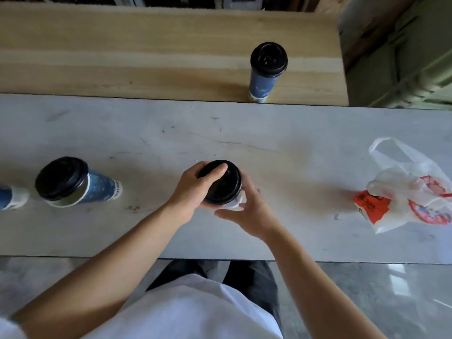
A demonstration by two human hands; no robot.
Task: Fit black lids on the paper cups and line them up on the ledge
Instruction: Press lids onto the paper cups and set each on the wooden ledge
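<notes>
A paper cup stands in the middle of the grey counter (281,143), almost hidden under its black lid (226,185). My left hand (193,189) grips the lid from the left, thumb lying across its top. My right hand (247,211) holds the cup's side just under the lid. A blue paper cup with a black lid (266,69) stands upright on the wooden ledge (122,57) behind the counter. Another lidded blue cup (73,184) stands on the counter at the left. Part of a further blue cup (12,195) shows at the left edge.
A white plastic bag with red print (411,194) lies on the counter at the right. The ledge ends at the right beside a greenish wall (403,69). The counter's near edge runs just in front of my body.
</notes>
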